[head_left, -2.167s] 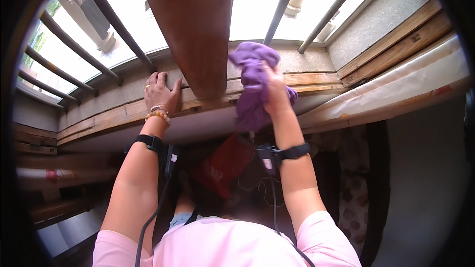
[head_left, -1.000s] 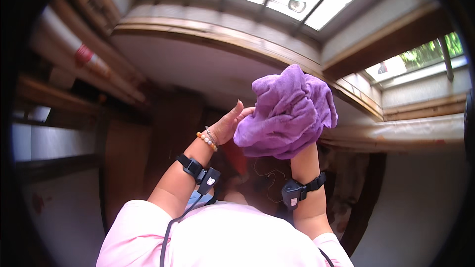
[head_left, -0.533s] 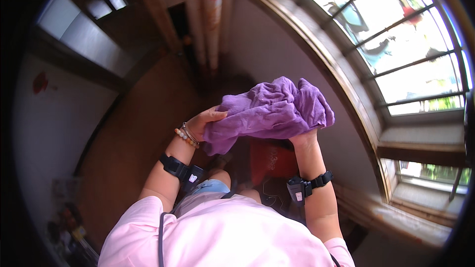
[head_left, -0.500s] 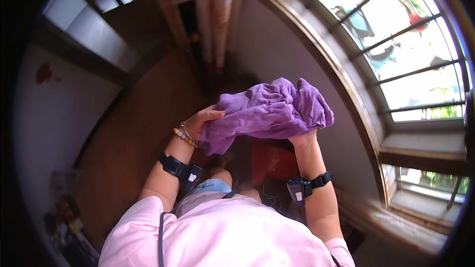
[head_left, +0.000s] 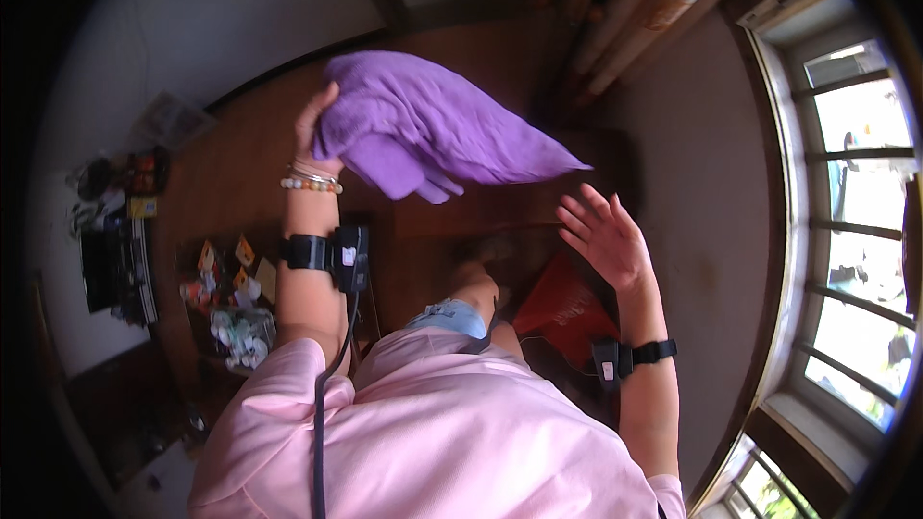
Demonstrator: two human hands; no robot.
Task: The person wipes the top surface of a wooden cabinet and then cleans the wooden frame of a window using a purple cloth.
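A purple cloth (head_left: 423, 120) is held up in the air by my left hand (head_left: 315, 130), which grips its bunched left end. The cloth's far end tapers to a point and swings out to the right, with a fold drooping below. My right hand (head_left: 611, 235) is apart from the cloth, just below and right of its tip, with palm showing and fingers spread. Beaded and metal bracelets (head_left: 311, 183) circle my left wrist. The fingertips of my left hand are partly hidden behind the cloth.
At left, a low table bears a clear plastic bag (head_left: 242, 336) and small packets. Beyond it a screen (head_left: 101, 269) stands by the wall. A red bag (head_left: 567, 312) lies near my legs. A barred window (head_left: 856, 221) is at right, and rolled tubes (head_left: 663, 0) lean in the far corner.
My right hand has let go of the cloth and opened. My left hand has moved up and left with it, and the cloth now trails right. The view has turned leftward.
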